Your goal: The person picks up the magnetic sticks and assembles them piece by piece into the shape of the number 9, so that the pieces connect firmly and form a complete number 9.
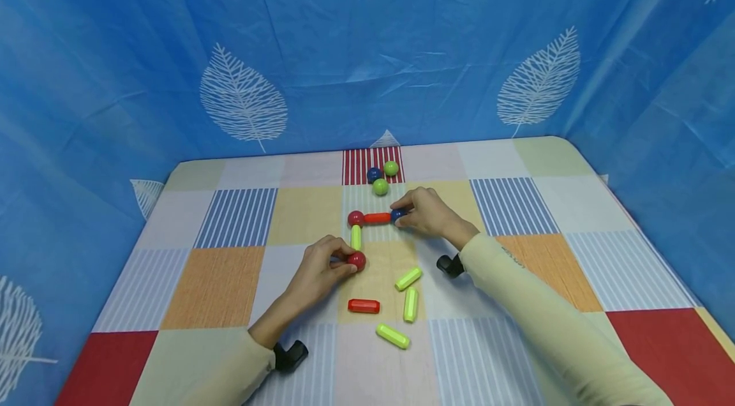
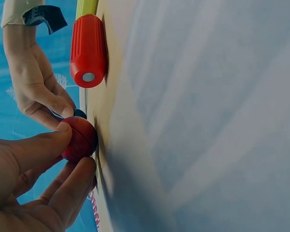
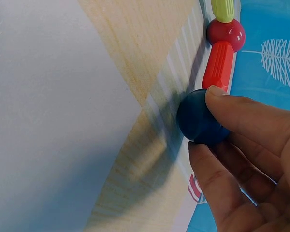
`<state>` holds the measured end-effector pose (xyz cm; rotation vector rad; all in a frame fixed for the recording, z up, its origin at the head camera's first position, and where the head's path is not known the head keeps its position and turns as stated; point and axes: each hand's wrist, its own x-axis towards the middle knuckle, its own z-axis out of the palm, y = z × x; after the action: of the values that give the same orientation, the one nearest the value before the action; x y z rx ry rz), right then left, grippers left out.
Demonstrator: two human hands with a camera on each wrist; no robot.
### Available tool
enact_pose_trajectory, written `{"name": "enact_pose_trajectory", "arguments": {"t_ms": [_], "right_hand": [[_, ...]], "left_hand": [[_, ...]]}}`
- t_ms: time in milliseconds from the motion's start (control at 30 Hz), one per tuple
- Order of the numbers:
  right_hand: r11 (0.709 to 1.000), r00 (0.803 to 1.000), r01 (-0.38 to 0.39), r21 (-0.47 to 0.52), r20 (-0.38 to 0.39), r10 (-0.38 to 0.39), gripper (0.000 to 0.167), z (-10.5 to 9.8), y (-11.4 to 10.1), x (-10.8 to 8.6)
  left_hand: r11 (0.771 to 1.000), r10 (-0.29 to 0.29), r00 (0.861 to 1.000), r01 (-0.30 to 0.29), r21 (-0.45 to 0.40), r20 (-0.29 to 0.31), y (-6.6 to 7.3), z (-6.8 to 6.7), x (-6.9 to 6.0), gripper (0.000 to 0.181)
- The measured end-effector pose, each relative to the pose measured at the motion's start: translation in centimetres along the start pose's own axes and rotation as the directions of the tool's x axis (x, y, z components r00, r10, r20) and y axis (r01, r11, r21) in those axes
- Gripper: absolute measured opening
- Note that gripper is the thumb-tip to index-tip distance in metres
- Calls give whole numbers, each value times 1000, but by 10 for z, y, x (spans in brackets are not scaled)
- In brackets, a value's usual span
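Observation:
My left hand (image 1: 319, 270) pinches a red ball (image 2: 80, 139) between thumb and fingers. That ball meets the near end of a yellow-green rod (image 1: 356, 237), whose far end joins a second red ball (image 1: 355, 218). From there a red rod (image 1: 377, 218) runs right to a blue ball (image 3: 201, 117), which my right hand (image 1: 428, 212) grips with thumb and fingertips. Together these pieces form an L shape lying on the table. In the left wrist view, a loose red rod (image 2: 89, 50) shows a silvery disc in its end.
Beyond the L sit two green balls (image 1: 380, 187) and another blue ball (image 1: 374, 174). Nearer me lie the loose red rod and several yellow-green rods (image 1: 393, 336). A patchwork cloth (image 1: 224, 278) covers the table, and a blue curtain (image 1: 367, 61) hangs behind.

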<state>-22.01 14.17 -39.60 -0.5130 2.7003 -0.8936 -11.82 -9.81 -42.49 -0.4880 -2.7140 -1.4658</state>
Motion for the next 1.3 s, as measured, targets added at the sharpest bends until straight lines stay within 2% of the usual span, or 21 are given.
{"name": "enact_pose_trajectory", "arguments": {"t_ms": [233, 600, 967, 1067, 1133, 1200, 1300], "right_hand": [[1000, 1000, -2, 8, -4, 2, 33, -1, 0, -1], [1000, 1000, -15, 6, -2, 15, 33, 0, 0, 0], [1000, 1000, 1, 13, -12, -1, 33, 0, 1, 1], [1000, 1000, -5, 10, -11, 5, 33, 1, 1, 1], [1000, 1000, -2, 6, -6, 2, 33, 2, 1, 0], [1000, 1000, -4, 1, -7, 4, 33, 2, 1, 0], [1000, 1000, -6, -1, -12, 6, 33, 1, 2, 0]], "left_hand": [[1000, 8, 1000, -8, 4, 13, 1, 1, 2, 17], [998, 6, 999, -3, -64, 36, -2, 0, 1, 18], [998, -3, 999, 6, -56, 54, -1, 1, 3, 20], [999, -23, 995, 26, -31, 93, 1, -5, 4, 22], [999, -31, 994, 33, -13, 109, 4, -14, 7, 24], [1000, -27, 993, 26, 5, 112, 8, -26, 14, 26], [1000, -1, 995, -1, 21, 95, 14, -44, 32, 24]]}}
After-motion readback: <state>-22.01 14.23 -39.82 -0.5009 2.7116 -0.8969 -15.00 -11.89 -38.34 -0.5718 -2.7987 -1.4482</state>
